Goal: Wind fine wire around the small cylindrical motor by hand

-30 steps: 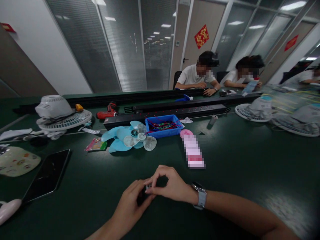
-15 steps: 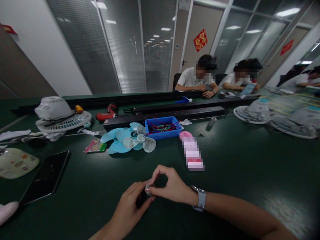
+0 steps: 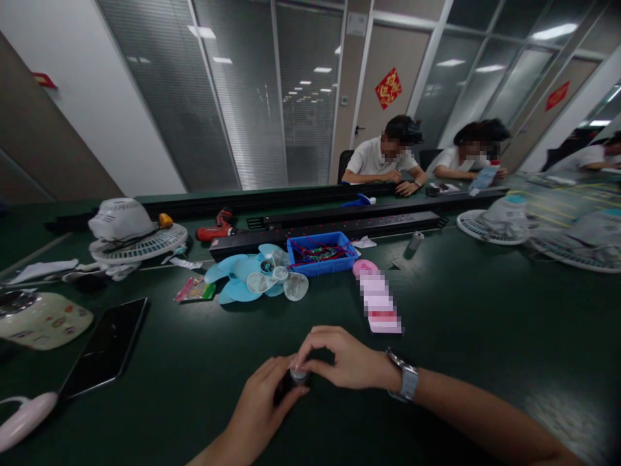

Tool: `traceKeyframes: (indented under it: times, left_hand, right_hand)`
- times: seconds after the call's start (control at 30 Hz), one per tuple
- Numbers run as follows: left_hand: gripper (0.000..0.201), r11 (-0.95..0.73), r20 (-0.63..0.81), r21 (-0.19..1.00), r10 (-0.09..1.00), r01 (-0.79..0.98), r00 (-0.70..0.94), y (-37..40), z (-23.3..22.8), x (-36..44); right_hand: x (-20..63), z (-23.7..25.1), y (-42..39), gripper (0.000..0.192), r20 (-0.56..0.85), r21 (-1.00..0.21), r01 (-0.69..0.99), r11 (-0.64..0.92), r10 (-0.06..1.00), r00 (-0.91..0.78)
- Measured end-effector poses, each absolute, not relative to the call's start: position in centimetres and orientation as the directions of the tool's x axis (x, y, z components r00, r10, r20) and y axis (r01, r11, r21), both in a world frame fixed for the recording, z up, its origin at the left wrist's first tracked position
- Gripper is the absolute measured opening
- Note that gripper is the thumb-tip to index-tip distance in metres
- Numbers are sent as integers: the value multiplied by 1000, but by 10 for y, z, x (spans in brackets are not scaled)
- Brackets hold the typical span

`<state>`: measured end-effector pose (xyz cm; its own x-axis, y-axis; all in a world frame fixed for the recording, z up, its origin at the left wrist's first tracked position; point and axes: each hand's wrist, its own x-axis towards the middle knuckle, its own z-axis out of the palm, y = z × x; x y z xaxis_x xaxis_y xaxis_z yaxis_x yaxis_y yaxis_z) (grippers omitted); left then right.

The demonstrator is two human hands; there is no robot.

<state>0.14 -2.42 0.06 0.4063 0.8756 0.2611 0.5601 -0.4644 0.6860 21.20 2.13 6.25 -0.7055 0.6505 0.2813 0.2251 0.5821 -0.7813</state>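
- Near the front edge of the dark green surface (image 3: 460, 323), both hands meet over a small part (image 3: 297, 374), pale grey on top and dark below.
- Left hand (image 3: 259, 404) cups the dark body from beneath; right hand (image 3: 339, 359) pinches the cap with its fingertips.
- Looks light, rigid and smooth, likely to slip; the firm hold is on the body, not the cap.
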Motion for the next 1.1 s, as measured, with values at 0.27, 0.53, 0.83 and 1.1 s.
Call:
traceKeyframes:
  times: [0.27,0.53,0.83,1.1]
  left_hand:
    - [20,-502,284,666,854,552,435,-22,-2,-1]
    - [24,-505,304,683,854,528,424,-22,1,0]
    - [19,-477,271,679,869,558,414,-23,2,0]
    - [21,-473,261,695,868,541,422,-23,2,0]
  right_hand:
    - [206,53,18,13,317,-823,194,534,715,-623]
    - [205,48,18,8,324,-843,192,503,759,-565]
    - [205,56,13,12,401,-783,185,594,709,-580]
    - [205,54,15,5,346,-807,204,554,724,-597]
